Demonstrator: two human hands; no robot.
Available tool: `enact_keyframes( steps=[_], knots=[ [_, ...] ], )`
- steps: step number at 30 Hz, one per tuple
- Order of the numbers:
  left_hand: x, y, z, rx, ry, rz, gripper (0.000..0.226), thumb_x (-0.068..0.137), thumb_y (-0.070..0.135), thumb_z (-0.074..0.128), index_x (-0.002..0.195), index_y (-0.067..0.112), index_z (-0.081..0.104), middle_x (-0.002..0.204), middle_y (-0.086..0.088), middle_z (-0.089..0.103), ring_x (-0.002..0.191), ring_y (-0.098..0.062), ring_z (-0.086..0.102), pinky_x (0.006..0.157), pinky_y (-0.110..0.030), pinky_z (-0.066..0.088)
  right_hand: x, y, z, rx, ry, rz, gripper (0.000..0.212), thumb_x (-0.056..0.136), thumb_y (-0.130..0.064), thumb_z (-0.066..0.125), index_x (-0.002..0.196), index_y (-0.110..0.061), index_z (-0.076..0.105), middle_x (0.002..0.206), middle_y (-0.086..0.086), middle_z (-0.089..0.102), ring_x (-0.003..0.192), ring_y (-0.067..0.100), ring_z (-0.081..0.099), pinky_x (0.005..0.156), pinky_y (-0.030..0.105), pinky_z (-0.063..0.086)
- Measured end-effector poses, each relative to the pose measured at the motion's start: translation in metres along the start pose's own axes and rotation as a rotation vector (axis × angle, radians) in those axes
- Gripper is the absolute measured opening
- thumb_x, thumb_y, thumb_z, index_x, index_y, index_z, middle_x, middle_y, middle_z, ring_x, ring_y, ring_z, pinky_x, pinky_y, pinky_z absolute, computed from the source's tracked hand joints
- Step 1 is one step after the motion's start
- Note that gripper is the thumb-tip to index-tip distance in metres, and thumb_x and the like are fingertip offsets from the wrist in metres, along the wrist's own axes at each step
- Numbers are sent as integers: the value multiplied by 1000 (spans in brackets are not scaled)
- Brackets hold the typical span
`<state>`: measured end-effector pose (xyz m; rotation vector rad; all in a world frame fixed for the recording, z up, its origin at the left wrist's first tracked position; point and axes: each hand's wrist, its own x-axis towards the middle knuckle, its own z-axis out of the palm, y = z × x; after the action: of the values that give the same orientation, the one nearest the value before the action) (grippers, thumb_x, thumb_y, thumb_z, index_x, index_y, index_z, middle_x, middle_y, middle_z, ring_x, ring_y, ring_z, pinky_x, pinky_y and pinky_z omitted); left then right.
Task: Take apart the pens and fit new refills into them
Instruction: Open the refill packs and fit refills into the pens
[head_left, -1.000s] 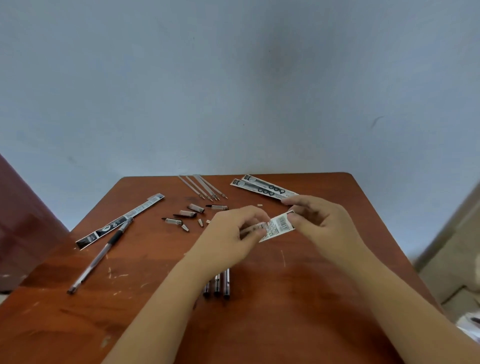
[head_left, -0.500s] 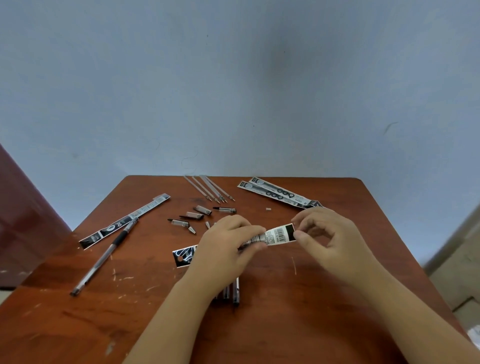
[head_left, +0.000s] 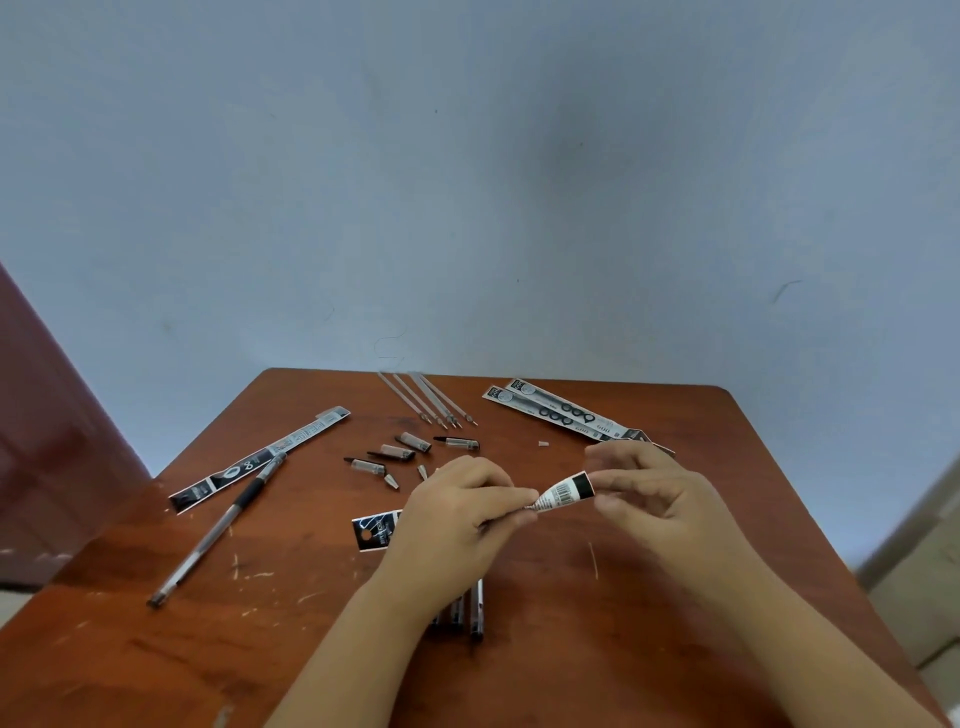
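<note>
Nearest, three pen barrels (head_left: 475, 613) side by side on the brown bench (head_left: 597, 649), partly hidden under the left wrist. Above them, left hand (head_left: 457, 525) with its grip pinched round a refill packet (head_left: 563, 493), barcode end twisted and sticking out to the right, black end (head_left: 375, 530) showing left of the palm. Right hand (head_left: 654, 493) just beside the barcode end, fingers curled, thumb and forefinger close at the packet's tip; actual contact too blurred to tell, so grip uncertain. To the left, a whole pen with black sleeve (head_left: 223, 519) lying diagonally, its far end touching an opened packet (head_left: 260, 457). Further back at centre, scattered caps and tip pieces (head_left: 405, 452), one small white bit (head_left: 543, 444) apart from them. Farthest, four bare refills (head_left: 426, 397) fanned near the bench's back edge, and two sealed refill packets (head_left: 561, 410) overlapping at the right, against a pale blue wall (head_left: 467, 182).
</note>
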<state>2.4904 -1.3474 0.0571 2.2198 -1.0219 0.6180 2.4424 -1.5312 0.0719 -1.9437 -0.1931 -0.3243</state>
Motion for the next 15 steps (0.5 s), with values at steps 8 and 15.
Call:
enact_keyframes(
  steps=[8,15],
  knots=[
    [-1,0,1,-24,-29,2,29,78,33,52,85,16,74,71,2,65,72,-4,49,57,-15,43,0,-5,-2,5,-61,74,31,75,0,65,72,-31,69,101,-17,59,87,-7,56,74,4,44],
    [0,-2,-5,19,-72,-9,34,76,35,49,91,15,73,73,0,66,77,-6,48,61,-15,42,-2,-7,0,-11,-107,93,24,73,-2,67,68,-25,65,100,-13,59,77,3,60,73,14,49]
  ],
)
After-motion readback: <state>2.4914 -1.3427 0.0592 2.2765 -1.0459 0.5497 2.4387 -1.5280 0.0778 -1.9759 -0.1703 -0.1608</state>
